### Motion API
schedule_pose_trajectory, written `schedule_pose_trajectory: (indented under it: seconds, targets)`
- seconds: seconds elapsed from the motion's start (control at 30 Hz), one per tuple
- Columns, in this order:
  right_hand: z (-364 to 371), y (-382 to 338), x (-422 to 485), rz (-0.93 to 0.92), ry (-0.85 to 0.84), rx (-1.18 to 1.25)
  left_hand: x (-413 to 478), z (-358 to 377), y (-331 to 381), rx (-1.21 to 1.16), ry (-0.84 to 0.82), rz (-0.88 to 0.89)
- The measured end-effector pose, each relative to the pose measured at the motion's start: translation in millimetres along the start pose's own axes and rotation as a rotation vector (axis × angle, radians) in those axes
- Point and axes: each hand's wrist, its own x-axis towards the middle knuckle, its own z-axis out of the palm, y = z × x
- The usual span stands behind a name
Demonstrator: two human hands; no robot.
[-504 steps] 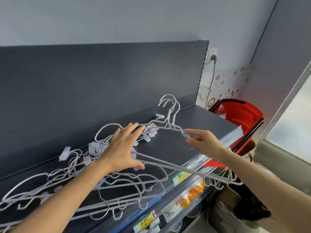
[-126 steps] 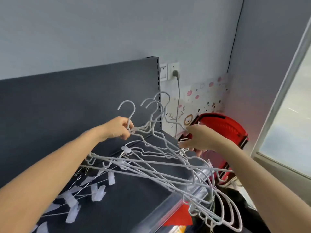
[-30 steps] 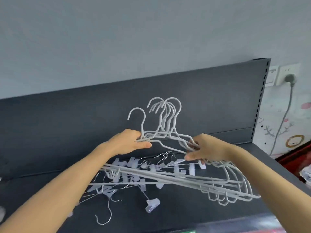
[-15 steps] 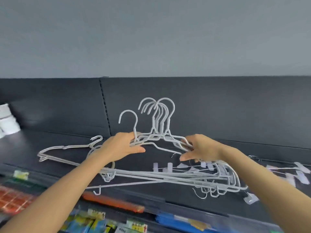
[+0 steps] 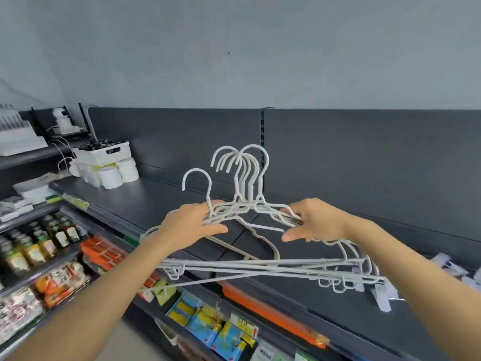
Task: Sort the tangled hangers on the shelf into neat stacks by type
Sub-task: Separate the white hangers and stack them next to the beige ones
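Note:
A bundle of several white plain hangers hangs in the air above the dark top shelf, hooks upright. My left hand grips the bundle's left shoulders just under one separate hook. My right hand grips the right shoulders. The other hooks bunch together between the two hands. A few white clip hangers lie on the shelf at the right, partly cut off by the frame edge.
White tubs and a white crate stand at the shelf's far left. Lower shelves hold bottles and packets. The dark back panel rises behind the shelf.
The view has swung left along the shelf and the bundle has come with it, still in both hands. The clip hangers and the lone hanger on the shelf have slid out towards the right.

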Motion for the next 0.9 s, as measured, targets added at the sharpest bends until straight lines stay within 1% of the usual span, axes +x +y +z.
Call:
schedule_pose_trajectory:
  seconds: [0.13, 0.23, 0.4, 0.53, 0.7, 0.9]
  targets:
    - [-1.1, -9.5, 58.7, -0.074, 0.005, 0.044, 24.7, -19.4, -32.0, 0.013, 0.032, -0.022]
    - [-2.6, -16.2, 106.1, -0.157, 0.026, 0.061, 52.3, -37.8, -57.7, 0.077, 0.060, -0.029]
    - [2.2, -23.3, 185.4, -0.230, 0.080, 0.056, 100.3, -66.4, -105.3, 0.169, 0.080, -0.048]
    - [18.8, -31.7, 236.2, -0.234, 0.129, 0.035, 132.5, -71.4, -151.6, 0.151, 0.104, -0.043]
    - [38.9, -51.7, 291.4, -0.215, 0.191, -0.054, 169.3, -73.6, -216.0, 0.103, 0.117, -0.002]
    - [68.4, -76.5, 370.5, -0.163, 0.331, -0.192, 233.3, -83.7, -299.6, 0.106, 0.123, 0.107]
